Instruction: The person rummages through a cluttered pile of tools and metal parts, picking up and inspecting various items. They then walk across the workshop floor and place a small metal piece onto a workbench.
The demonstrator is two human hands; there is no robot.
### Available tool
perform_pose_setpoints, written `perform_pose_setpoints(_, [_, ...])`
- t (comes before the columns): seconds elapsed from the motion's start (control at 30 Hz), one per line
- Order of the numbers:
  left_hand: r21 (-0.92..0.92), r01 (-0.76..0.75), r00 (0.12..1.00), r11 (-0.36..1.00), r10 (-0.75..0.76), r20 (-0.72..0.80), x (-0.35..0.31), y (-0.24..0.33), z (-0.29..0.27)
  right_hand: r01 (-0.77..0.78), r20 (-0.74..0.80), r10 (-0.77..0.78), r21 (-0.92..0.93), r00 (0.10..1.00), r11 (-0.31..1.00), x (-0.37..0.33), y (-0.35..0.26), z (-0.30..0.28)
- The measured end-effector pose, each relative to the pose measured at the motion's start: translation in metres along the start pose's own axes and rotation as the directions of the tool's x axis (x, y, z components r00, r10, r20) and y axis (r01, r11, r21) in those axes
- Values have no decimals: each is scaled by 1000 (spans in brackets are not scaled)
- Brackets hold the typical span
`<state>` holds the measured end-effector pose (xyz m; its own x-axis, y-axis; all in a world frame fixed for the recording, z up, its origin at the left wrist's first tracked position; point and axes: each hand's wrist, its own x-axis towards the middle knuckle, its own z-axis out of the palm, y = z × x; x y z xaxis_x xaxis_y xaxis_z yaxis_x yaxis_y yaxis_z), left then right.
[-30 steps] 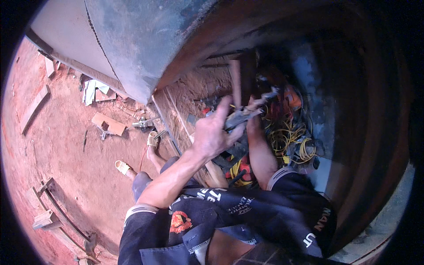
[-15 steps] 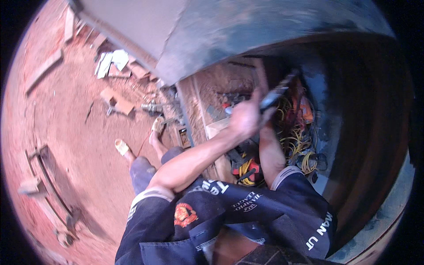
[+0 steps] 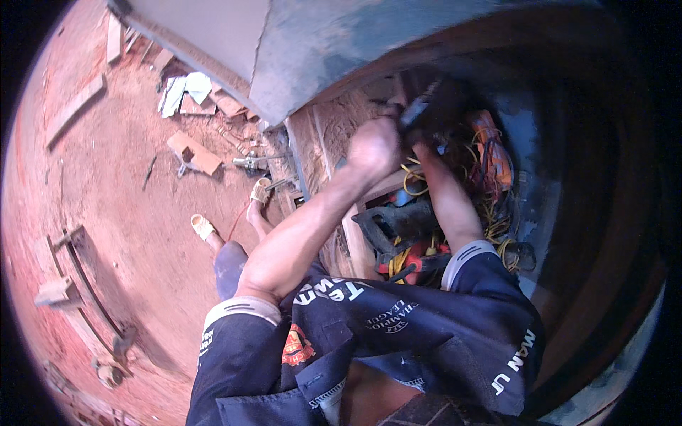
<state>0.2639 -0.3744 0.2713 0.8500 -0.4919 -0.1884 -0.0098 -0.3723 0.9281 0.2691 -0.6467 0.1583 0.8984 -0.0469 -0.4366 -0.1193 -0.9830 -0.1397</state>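
Note:
My left hand (image 3: 376, 145) is closed in a fist over the wooden bench, somewhat blurred. A long grey tool (image 3: 420, 105) sticks out past its knuckles into the shadow; its exact kind cannot be made out. My right arm reaches forward to the same spot, and my right hand (image 3: 419, 136) is dark, its fingers hidden in shadow beside the tool. Nearer to my body lie a black tool part with a grip opening (image 3: 398, 224) and a red and black power tool (image 3: 419, 264) wound with yellow cord.
An orange object (image 3: 494, 153) and tangled yellow cords (image 3: 490, 213) lie right of my arm. A large grey-blue panel (image 3: 320, 53) overhangs the bench. On the reddish ground at left are wood scraps (image 3: 195, 153), a metal-railed frame (image 3: 89, 298) and a person's feet in yellow sandals (image 3: 203, 227).
My left hand and the grey tool have moved forward and to the left, deeper into the shadow. The black tool part now shows more fully between my arms.

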Motion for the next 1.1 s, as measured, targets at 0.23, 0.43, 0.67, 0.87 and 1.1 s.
perform_pose_setpoints(0.23, [264, -115, 992, 958, 99, 76, 27, -62, -4, -85, 158, 24, 391, 987, 917, -67, -55, -14])
perform_pose_setpoints(0.43, [343, -105, 993, 934, 80, 87, 26, -110, 16, -240, 54, 242, 453, 969, 859, -87, -30, -23])
perform_pose_setpoints(0.67, [622, -118, 982, 774, 182, -41, 44, -150, 34, -247, -250, 516, 658, 819, 711, -55, -20, -3])
perform_pose_setpoints(0.87, [385, 173, 985, 906, -158, -72, 4, -137, 39, -319, -110, 619, 779, 777, 539, -49, -42, -2])
perform_pose_setpoints(1.1, [327, 99, 995, 940, -90, -42, 7, -120, 37, -38, -213, 615, 929, 759, 369, -30, -31, 2])
